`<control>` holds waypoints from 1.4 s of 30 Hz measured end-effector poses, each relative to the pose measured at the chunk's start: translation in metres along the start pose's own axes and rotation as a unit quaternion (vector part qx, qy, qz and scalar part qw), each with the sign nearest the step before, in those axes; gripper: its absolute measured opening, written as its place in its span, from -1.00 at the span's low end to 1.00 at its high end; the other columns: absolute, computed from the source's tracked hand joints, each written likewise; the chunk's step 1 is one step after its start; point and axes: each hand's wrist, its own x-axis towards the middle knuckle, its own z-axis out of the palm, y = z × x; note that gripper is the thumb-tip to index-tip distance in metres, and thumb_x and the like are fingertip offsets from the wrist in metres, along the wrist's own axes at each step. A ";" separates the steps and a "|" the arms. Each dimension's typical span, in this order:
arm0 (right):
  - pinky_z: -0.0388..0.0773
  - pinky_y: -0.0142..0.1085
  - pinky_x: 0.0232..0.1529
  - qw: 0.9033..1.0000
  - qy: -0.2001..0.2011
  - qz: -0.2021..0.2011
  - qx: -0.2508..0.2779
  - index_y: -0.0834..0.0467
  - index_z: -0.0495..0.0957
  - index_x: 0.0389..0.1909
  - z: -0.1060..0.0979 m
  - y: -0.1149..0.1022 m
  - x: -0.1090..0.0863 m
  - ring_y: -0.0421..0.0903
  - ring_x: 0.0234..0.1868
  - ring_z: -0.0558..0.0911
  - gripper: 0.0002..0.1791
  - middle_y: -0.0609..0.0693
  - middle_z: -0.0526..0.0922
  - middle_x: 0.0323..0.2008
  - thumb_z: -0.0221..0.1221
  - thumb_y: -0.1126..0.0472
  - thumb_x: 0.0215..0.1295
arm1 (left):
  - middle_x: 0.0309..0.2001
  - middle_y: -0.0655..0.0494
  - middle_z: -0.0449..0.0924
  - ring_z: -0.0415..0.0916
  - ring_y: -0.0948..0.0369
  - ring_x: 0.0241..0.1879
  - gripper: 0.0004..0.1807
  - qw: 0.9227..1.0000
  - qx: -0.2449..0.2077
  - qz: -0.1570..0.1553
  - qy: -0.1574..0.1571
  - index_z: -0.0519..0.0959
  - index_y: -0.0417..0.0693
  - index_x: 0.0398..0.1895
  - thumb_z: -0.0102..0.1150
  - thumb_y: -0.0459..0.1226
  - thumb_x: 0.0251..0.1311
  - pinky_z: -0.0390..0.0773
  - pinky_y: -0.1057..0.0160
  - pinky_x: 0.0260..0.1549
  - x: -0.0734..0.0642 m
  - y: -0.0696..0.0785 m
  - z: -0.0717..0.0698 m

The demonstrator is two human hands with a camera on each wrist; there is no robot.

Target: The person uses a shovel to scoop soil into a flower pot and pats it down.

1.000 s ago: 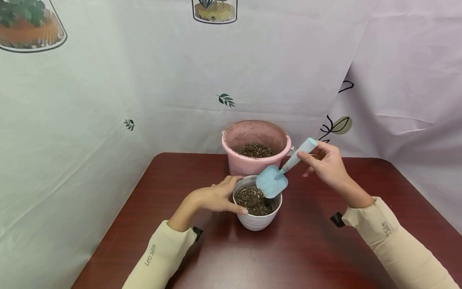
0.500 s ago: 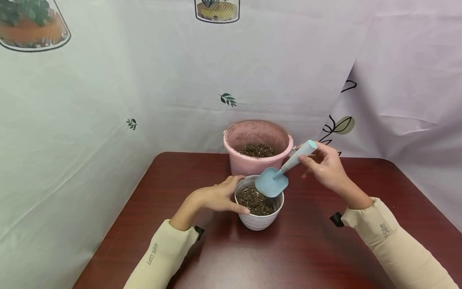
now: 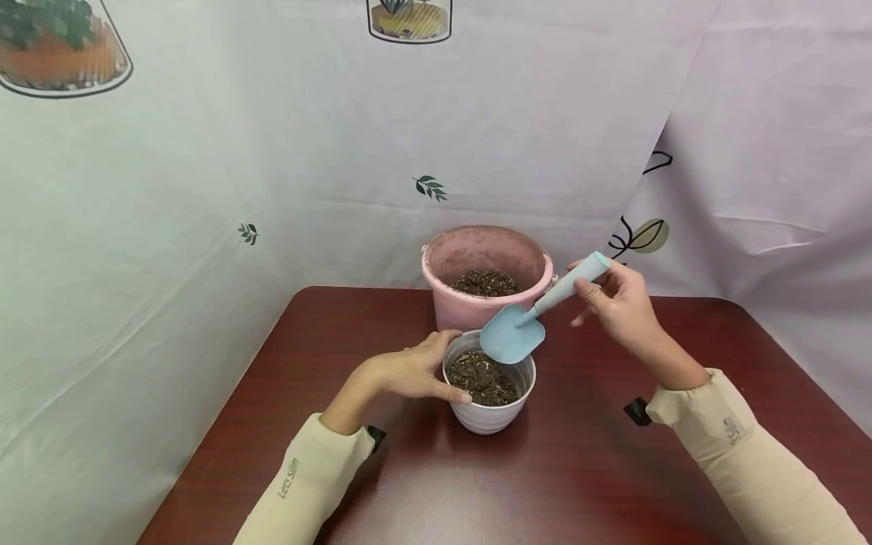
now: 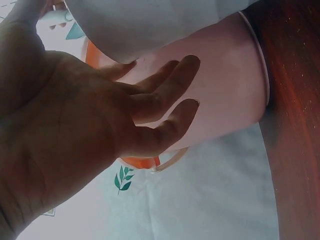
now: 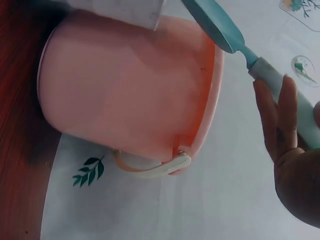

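A white flower pot (image 3: 485, 421) with dark soil (image 3: 481, 378) in it stands on the table. My left hand (image 3: 418, 369) holds it from the left, thumb over the near rim and a finger at the far rim. In the left wrist view the other fingers (image 4: 175, 82) are bent loosely beneath the pot's side (image 4: 145, 25). My right hand (image 3: 623, 306) grips the handle of a light blue garden trowel (image 3: 512, 334). Its blade tilts down over the pot's back right rim, with no heap of soil visible on it. Whether blade and rim touch, I cannot tell.
Right behind the pot stands a pink bucket (image 3: 455, 312), with soil low inside and a pale handle (image 5: 150, 172) hanging at its side. The dark red table (image 3: 436, 484) ends at a printed white cloth (image 3: 327, 151) at the back and sides.
The trowel has risen slightly and its handle end has moved up and right with my right hand. Pale residue seen on the blade earlier is gone. My left hand stays on the pot.
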 end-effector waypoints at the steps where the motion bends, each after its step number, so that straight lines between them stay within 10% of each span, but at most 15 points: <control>1: 0.58 -0.21 -0.67 1.000 0.007 0.008 0.021 0.21 0.63 -0.14 0.000 -0.001 0.002 -0.15 -0.47 0.70 -0.79 0.02 0.72 -0.36 0.11 0.50 0.37 | 0.37 -0.13 0.13 0.14 -0.01 0.40 0.14 1.000 0.000 -0.001 0.002 -0.07 -0.07 0.53 0.41 0.12 0.05 0.23 -0.17 0.28 0.000 0.001 0.000; 12: 0.63 -0.28 -0.55 0.988 0.027 0.024 0.149 0.34 0.57 -0.14 -0.007 -0.018 0.026 -0.02 -0.39 0.77 -0.87 0.13 0.75 -0.31 0.06 0.41 0.44 | 0.47 -0.27 -0.11 -0.13 -0.22 0.46 0.34 0.995 0.061 -0.069 0.049 -0.26 -0.17 0.58 0.39 0.24 0.00 -0.03 -0.45 0.24 -0.009 0.016 -0.007; 18: 0.64 -0.28 -0.52 0.976 0.052 0.029 0.209 0.41 0.50 -0.17 -0.014 -0.024 0.048 0.07 -0.39 0.76 -0.85 0.18 0.70 -0.32 0.11 0.35 0.42 | 0.49 -0.21 -0.19 -0.20 -0.14 0.47 0.29 0.986 0.020 -0.056 0.153 -0.27 -0.18 0.57 0.33 0.23 0.08 -0.01 -0.44 0.23 -0.005 0.026 -0.013; 26: 0.66 -0.28 -0.45 0.979 0.092 0.094 0.155 0.34 0.43 -0.19 -0.003 -0.004 0.075 0.01 -0.39 0.77 -0.84 0.09 0.68 -0.32 0.15 0.30 0.41 | 0.46 -0.27 -0.17 -0.16 -0.10 0.45 0.11 0.915 -0.102 -0.042 0.389 -0.21 -0.24 0.54 0.29 0.05 0.23 0.01 -0.30 0.33 0.026 0.028 -0.018; 35: 0.68 -0.23 -0.33 0.987 0.072 0.141 0.029 0.38 0.47 -0.07 0.022 0.035 0.091 -0.02 -0.36 0.76 -0.83 0.09 0.64 -0.26 0.12 0.35 0.43 | 0.37 -0.34 -0.08 -0.02 -0.14 0.37 0.18 0.903 -0.171 -0.054 0.391 -0.18 -0.26 0.52 0.41 0.02 0.12 0.13 -0.14 0.35 0.051 0.022 -0.015; 42: 0.67 -0.19 -0.21 0.985 0.054 0.162 -0.026 0.46 0.42 0.04 0.039 0.051 0.103 -0.04 -0.29 0.74 -0.72 0.30 0.58 -0.12 0.11 0.36 0.43 | 0.39 -0.28 -0.13 0.01 -0.12 0.39 0.29 0.910 -0.180 -0.055 0.369 -0.20 -0.18 0.54 0.52 0.01 -0.02 0.14 -0.08 0.36 0.050 0.015 -0.017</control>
